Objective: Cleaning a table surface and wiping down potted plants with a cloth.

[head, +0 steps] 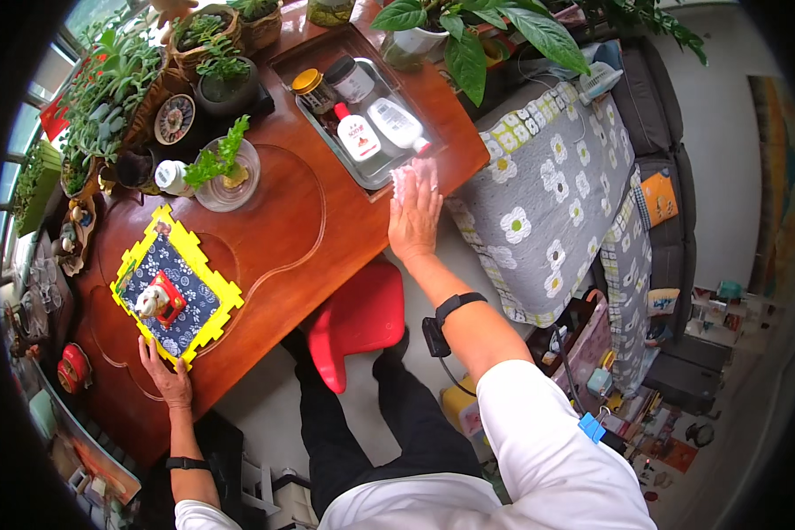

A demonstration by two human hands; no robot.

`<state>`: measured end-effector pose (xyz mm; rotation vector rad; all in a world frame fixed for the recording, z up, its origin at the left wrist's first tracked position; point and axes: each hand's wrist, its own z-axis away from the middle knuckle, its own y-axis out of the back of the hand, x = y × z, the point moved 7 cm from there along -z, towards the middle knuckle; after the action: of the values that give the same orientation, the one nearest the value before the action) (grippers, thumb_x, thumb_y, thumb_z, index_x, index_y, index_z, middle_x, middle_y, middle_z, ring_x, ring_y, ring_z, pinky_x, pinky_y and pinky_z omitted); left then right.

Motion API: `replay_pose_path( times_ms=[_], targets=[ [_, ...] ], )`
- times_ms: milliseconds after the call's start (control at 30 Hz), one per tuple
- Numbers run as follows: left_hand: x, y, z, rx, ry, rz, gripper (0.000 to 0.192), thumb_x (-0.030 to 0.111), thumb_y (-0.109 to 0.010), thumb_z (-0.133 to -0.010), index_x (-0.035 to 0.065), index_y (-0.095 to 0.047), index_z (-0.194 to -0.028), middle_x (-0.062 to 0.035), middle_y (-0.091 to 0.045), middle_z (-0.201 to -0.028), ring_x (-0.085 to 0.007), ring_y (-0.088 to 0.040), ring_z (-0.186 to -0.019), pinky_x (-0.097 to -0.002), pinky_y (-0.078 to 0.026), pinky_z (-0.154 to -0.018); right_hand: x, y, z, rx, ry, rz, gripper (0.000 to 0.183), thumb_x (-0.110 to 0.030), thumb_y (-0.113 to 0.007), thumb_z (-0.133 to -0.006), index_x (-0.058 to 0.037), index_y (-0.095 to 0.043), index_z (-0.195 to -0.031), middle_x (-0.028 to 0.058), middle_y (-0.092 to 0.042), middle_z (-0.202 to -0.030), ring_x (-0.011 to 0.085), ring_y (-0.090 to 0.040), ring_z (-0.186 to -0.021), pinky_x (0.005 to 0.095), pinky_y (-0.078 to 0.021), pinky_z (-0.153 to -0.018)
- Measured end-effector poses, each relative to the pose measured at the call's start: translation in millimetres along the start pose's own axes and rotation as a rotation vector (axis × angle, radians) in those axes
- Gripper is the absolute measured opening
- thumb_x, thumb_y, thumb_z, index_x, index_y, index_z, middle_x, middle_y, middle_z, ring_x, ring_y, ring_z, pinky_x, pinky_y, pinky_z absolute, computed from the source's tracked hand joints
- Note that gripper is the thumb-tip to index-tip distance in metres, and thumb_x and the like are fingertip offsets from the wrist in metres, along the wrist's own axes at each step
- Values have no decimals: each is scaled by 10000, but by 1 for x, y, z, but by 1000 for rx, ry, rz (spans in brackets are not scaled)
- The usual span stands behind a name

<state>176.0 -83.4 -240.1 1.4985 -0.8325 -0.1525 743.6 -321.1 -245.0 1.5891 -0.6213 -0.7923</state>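
My right hand (413,218) lies over a crumpled pink cloth (412,179) at the table's edge, fingers stretched forward and pressing on it, by the near corner of a clear tray (371,182). Inside that tray are a white bottle with a red cap (358,136), a second white bottle (396,124) and two jars. At the left, my left hand (167,377) touches the lower corner of a yellow foam-edged mat (228,298) with a dark blue patterned middle. On the mat sits a white and red figurine (162,301).
Potted succulents (112,86) crowd the far left of the wooden table (285,245). A clear bowl (242,189) with leafy greens stands beside a white bottle (172,177). Below the edge is a red stool (371,311); a sofa with a flowered cover (536,212) stands right.
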Motion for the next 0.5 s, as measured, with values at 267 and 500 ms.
replay_pose_path(
  times_ms=[267, 500],
  targets=[
    [60, 29, 18, 101, 11, -237, 532, 326, -588, -1021, 22, -498, -1449, -211, -451, -1525, -381, -413, -1430, -482, -324, -1190, -2, 11, -1, 26, 10, -143, 744, -322, -596, -986, -86, -266, -1610, 213, -212, -1669, 469, -234, -1506, 633, -218, -1208],
    [326, -81, -73, -26, 25, 64, 558, 86, -645, -941, 61, -496, -1478, -230, -390, -1578, -402, -362, -1471, -491, -294, -1208, 50, 28, -18, -130, 208, -160, 711, -350, -574, -1006, -107, -302, -1616, 155, -210, -1699, 375, -183, -1566, 636, -197, -1212]
  ],
)
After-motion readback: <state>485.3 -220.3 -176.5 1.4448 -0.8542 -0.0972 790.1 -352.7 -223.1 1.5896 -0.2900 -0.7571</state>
